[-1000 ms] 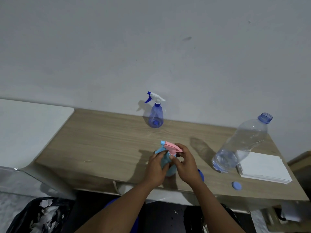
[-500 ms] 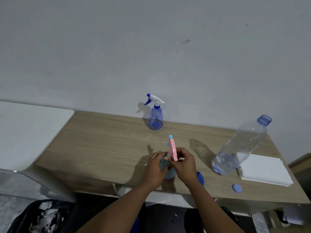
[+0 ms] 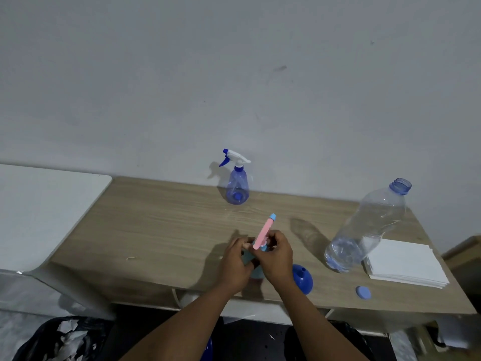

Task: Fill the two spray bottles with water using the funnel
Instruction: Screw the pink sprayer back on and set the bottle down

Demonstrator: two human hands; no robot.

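Gripping the light blue spray bottle [image 3: 256, 269] near the front edge of the wooden tabletop [image 3: 161, 230], the left hand [image 3: 235, 264] wraps around its body, a closed grip holding it upright. The right hand [image 3: 276, 256] is closed around the bottle's neck, fingers pinched at the collar of the pink trigger head [image 3: 264, 231], which points up and away toward the wall, its light blue nozzle tip at the top. Whether the head is screwed tight or loose on the neck cannot be told.

Just right of the right wrist, the blue funnel [image 3: 302, 278] lies on the tabletop with its wide mouth down and its spout up. Farther right, a small blue cap [image 3: 363, 292] lies near the front edge. Behind it stands a large clear water bottle [image 3: 364, 230], uncapped, with water only in its lower part; it touches or overlaps a stack of white paper napkins [image 3: 406, 264] at the tabletop's right end.

At the back, close to the wall, the 2nd spray bottle [image 3: 237, 186] stands upright, translucent blue with a white and blue trigger head, well apart from both hands.
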